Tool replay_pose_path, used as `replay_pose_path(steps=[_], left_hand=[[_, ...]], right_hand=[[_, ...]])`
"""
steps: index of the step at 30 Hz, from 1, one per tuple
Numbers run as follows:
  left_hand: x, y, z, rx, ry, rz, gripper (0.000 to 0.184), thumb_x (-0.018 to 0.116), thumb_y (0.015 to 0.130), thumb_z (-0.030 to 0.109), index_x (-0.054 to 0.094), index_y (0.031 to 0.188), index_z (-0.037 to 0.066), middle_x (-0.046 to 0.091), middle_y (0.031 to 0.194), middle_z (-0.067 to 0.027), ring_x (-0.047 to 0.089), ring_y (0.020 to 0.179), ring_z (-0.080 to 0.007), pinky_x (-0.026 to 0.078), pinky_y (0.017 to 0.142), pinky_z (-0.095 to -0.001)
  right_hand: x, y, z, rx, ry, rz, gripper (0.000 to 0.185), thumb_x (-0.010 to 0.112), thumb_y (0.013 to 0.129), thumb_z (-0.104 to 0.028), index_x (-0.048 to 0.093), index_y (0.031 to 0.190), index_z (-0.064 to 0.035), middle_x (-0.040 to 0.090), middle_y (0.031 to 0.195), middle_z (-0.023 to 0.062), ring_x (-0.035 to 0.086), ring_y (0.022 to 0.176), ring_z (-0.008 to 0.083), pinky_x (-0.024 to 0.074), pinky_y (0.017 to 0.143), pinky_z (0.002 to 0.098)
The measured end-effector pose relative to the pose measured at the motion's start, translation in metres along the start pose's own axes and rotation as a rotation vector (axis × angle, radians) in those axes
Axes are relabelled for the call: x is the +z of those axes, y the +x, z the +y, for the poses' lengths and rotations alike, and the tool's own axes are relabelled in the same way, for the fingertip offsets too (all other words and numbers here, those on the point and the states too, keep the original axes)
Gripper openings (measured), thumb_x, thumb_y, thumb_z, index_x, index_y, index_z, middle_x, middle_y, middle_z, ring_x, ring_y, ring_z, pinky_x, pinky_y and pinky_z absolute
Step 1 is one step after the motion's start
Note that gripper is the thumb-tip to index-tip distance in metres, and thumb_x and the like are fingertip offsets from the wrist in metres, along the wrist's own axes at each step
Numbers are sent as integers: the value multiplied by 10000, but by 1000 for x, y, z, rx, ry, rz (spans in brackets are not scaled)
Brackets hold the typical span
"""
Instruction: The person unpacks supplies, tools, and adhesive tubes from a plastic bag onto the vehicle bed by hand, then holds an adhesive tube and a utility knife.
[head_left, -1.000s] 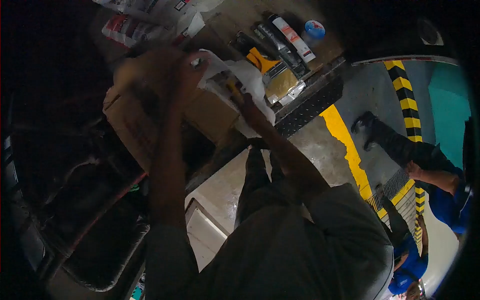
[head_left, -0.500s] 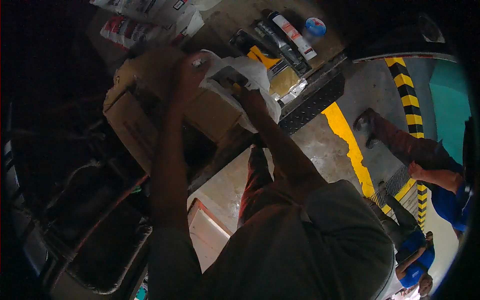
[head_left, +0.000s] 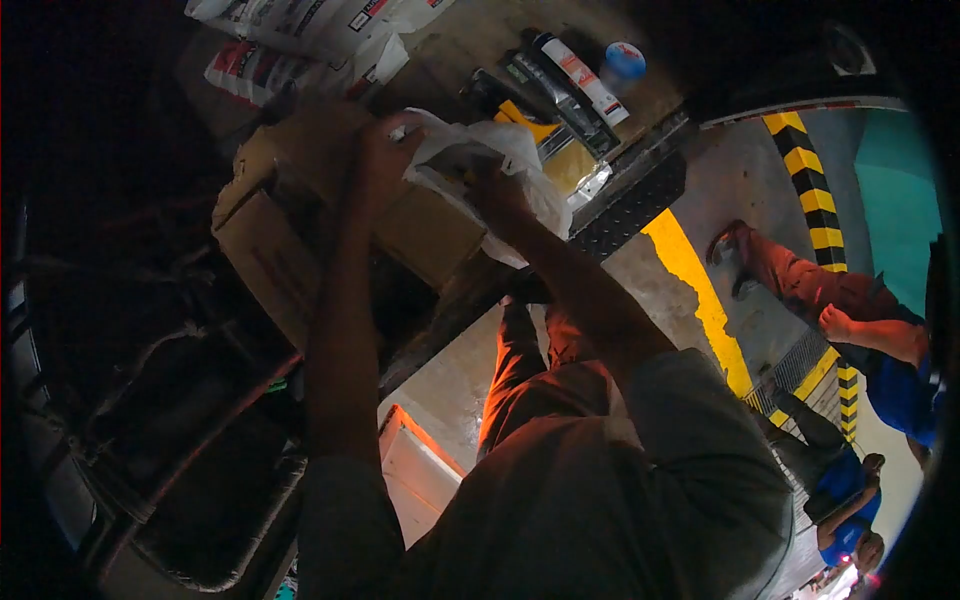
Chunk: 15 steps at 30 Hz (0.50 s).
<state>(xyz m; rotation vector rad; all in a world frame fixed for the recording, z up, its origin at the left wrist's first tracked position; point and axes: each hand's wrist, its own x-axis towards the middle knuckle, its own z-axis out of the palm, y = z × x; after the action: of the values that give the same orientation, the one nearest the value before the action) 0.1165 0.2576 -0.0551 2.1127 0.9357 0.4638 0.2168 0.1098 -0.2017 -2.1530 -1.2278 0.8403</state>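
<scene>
My left hand (head_left: 383, 155) is closed on the rim of a white plastic bag (head_left: 535, 190), at the bag's left side. Inside the bag's mouth is my right hand (head_left: 495, 195), its fingers dim and curled round something dark that I cannot make out. A cardboard box (head_left: 425, 235) with torn, open flaps lies under and left of the bag. Right of the bag are a yellow scraper-like tool (head_left: 527, 122), a packet with a yellowish face (head_left: 568, 165), dark packaged items (head_left: 565, 100) and a white and red tube (head_left: 583, 78).
A blue-lidded tub (head_left: 625, 62) stands near the surface's right edge. White and red sacks (head_left: 255, 72) lie at the upper left. A black treaded edge (head_left: 635, 210) borders the surface. Two other people in blue shirts (head_left: 900, 385) are on the right, beyond a yellow floor line (head_left: 695, 290).
My right hand has gone deeper into the bag, and the yellow part at its fingers has nearly vanished from sight. The bag's mouth has spread wider. The people on the right have shifted slightly.
</scene>
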Motion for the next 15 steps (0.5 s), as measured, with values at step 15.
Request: replay_pose_path(steps=[15], left_hand=[[2, 1, 6, -12, 2, -29, 194, 674, 783, 126, 648, 940, 17, 664, 905, -138, 637, 846, -187, 481, 754, -302]], right_hand=[[-67, 4, 7, -104, -228, -658, 669, 559, 827, -385, 299, 1377, -107, 648, 948, 171, 620, 932, 266, 453, 854, 384]])
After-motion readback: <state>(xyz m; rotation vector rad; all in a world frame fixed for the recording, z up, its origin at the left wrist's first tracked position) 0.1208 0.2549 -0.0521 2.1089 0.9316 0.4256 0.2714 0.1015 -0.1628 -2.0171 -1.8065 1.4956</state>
